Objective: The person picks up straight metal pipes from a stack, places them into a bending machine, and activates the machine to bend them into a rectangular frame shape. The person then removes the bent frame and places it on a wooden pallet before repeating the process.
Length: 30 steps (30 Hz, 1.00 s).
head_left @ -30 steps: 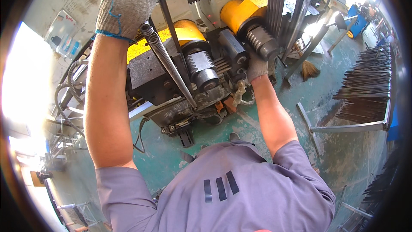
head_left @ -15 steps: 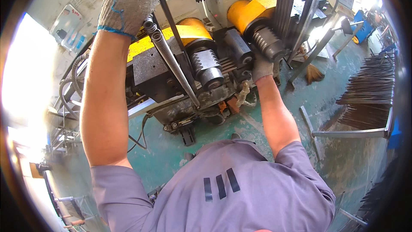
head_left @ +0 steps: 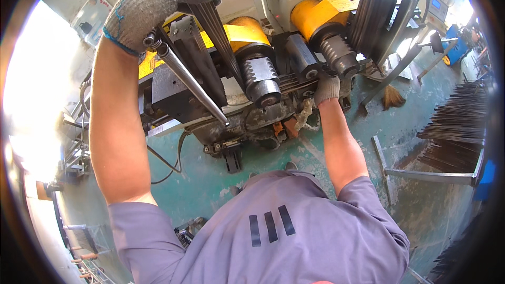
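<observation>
My left hand (head_left: 163, 0), in a grey knit glove with a blue cuff edge, is raised at the upper left. Its fingers curl around a bundle of dark metal rods (head_left: 218, 34) that slants down to the left ribbed steel roller (head_left: 261, 81). My right hand (head_left: 327, 90), gloved too, is low between the dark hexagonal block (head_left: 303, 60) and the right ribbed roller (head_left: 339, 55). Its fingers are hidden by the machine parts. Several thin rods (head_left: 289, 83) lie crosswise beside it. A coil spring on a bar (head_left: 192, 81) hangs below my left hand.
Yellow machine arms (head_left: 323, 13) carry the rollers. More dark rods (head_left: 368, 16) rise at the right. A broom head (head_left: 392, 97) is on the green floor (head_left: 284, 160). A metal rack (head_left: 431, 176) with many thin rods stands to the right; a cable (head_left: 179, 158) hangs below.
My left hand has shifted left and down, and a rod bundle now slants up into it where a single bar showed. The rods at the right have swung outward. My right hand stays by the block.
</observation>
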{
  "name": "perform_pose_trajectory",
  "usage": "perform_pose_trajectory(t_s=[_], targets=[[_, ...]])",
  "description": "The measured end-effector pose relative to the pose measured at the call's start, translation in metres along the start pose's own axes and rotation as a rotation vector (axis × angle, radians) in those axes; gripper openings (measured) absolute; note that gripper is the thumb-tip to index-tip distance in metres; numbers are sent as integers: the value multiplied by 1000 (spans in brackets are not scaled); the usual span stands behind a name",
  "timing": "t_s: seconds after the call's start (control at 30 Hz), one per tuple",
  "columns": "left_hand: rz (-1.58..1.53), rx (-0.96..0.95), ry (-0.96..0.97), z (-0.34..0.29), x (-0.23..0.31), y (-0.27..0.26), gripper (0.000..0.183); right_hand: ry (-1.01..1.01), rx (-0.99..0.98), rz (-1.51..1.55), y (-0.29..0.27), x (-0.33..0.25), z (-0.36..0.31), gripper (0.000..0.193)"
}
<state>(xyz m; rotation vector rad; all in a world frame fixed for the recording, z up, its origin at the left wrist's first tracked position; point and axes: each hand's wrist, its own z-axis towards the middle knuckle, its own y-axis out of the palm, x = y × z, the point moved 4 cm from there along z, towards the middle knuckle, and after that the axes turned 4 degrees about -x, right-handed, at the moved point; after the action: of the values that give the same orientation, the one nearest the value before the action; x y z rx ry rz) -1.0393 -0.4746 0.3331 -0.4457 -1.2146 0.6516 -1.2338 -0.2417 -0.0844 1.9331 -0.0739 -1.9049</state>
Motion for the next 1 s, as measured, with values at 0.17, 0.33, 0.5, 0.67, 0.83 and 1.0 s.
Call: perform_pose_trajectory(t_s=[0.17,0.33,0.5,0.67,0.83,1.0], targets=[[33,9,8,4,6,5,38,-203,24,-72,-22,31,20,17],[47,5,-19,5,5,4,39,-155,-17,37,-22,38,25,18],[19,38,-48,0,8,10,35,-373,-25,-557,-3,-2,4,19],[-172,36,-228,-2,31,18,24,12,2,35,-15,27,16,33],[-253,198,-269,-5,38,34,20,-181,-15,-291,-10,15,6,29],[-11,64,-35,8,16,24,26,-114,6,-366,-10,1,4,24]])
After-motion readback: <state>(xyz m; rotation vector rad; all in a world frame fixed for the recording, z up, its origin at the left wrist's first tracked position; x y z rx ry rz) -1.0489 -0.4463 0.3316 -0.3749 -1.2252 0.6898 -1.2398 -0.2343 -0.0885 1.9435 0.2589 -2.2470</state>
